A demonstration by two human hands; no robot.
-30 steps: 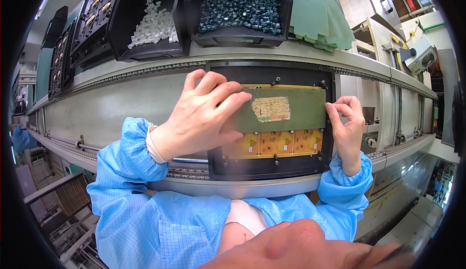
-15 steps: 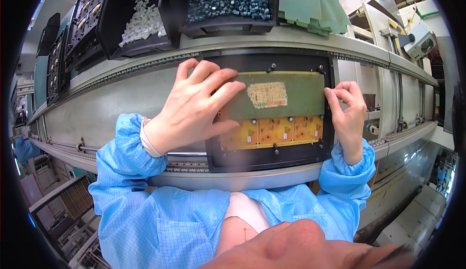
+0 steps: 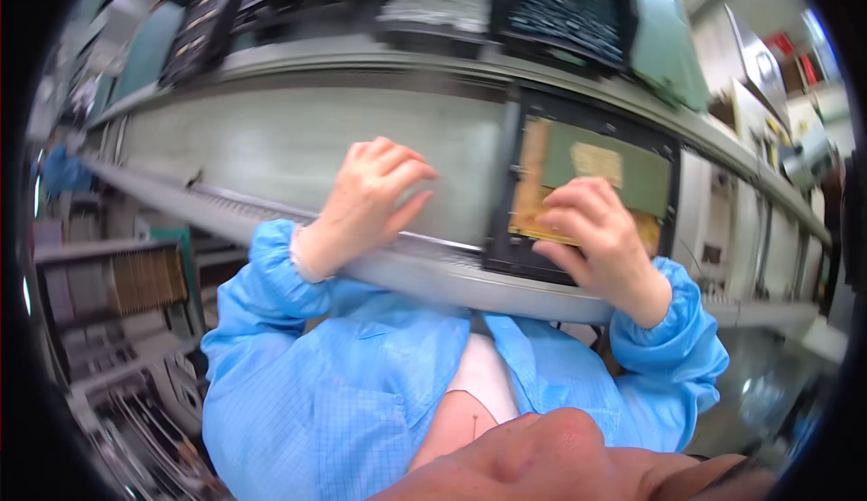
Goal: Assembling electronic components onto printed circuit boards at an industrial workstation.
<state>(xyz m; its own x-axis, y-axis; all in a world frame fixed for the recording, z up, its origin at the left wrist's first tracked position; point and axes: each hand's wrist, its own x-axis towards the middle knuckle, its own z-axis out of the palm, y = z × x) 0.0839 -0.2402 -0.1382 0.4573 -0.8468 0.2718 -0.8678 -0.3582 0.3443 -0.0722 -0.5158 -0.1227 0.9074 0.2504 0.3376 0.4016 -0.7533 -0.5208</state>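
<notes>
My left hand [image 3: 368,196] hovers over the conveyor, left of the black carrier frame [image 3: 503,216]. Its fingers are loosely bent, the thumb stands apart, and nothing is in it. My right hand [image 3: 598,241] is above the near side of the carrier, fingers spread and bent, holding nothing visible. Whether it touches the carrier I cannot tell. Inside the carrier lie yellow-orange circuit boards [image 3: 527,168], with a flat green plate [image 3: 650,182] over their far part. The plate bears a worn, pale label [image 3: 596,163]. My right hand hides some of the boards and the plate's lower edge.
The conveyor's grey bed [image 3: 298,140] stretches left between its rails. Beyond the far rail stand black bins, one with clear-white pieces [image 3: 438,4], one with dark blue pieces [image 3: 564,9]. Green sheeting [image 3: 666,49] hangs right of them. A rack [image 3: 144,280] stands at left. The picture is motion-blurred.
Both hands have come off the green plate: the left one is now over the bare conveyor, the right over the carrier's near side. The view has turned, so the carrier appears further right.
</notes>
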